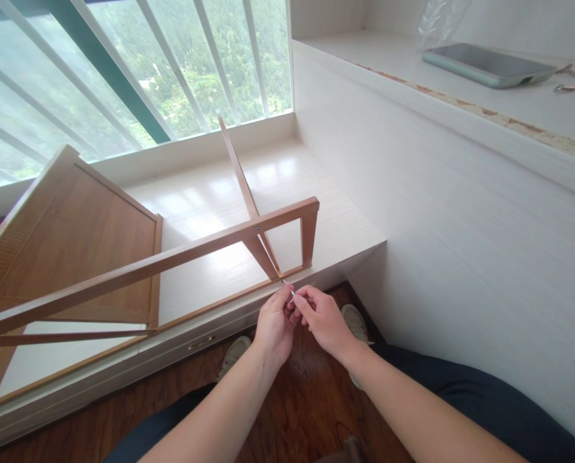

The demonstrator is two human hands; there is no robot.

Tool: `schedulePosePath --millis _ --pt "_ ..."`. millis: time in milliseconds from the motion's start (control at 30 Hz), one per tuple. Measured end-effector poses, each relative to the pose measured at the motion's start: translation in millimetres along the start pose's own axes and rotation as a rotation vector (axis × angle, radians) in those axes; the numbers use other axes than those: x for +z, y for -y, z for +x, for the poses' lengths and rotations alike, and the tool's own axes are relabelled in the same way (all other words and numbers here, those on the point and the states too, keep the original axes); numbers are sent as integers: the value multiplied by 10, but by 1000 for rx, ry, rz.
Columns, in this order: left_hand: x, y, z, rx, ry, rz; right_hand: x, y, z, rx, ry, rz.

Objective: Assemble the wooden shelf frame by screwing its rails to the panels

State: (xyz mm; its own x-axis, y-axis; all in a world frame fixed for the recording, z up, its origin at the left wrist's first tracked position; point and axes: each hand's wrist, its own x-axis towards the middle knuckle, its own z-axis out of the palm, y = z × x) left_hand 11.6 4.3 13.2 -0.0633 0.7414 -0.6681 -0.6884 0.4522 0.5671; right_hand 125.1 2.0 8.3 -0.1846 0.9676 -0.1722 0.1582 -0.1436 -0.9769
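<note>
Between my two hands is a small silver metal bolt (292, 294), thin and mostly covered by fingers, so its full shape is hidden. My left hand (274, 325) is closed, with thumb and fingertips pinching it. From the other side, my right hand (327, 320) pinches it too. Just beyond the fingertips stands a brown wooden frame (172, 256), with a crossbar (239, 170) joined to its upper rail. A round metal fastener (257, 228) shows at that joint. The lower rail runs close to my fingertips.
The frame rests on a white window ledge (195, 289), with a wooden panel (109, 238) at the left. At right, a raised shelf (388, 58) holds a phone (487, 63), small metal parts (566, 88) and a clear plastic bag (439, 22). A drawer handle (201, 343) is below.
</note>
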Motion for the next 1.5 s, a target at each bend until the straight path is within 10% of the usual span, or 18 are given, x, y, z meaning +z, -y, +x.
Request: schedulePosePath --millis 800,1500 --pt "31 32 6 45 55 90 13 17 31 73 -19 94" --pt "-62 -9 -53 17 76 76 -2 -7 -51 -253 -145 -316"
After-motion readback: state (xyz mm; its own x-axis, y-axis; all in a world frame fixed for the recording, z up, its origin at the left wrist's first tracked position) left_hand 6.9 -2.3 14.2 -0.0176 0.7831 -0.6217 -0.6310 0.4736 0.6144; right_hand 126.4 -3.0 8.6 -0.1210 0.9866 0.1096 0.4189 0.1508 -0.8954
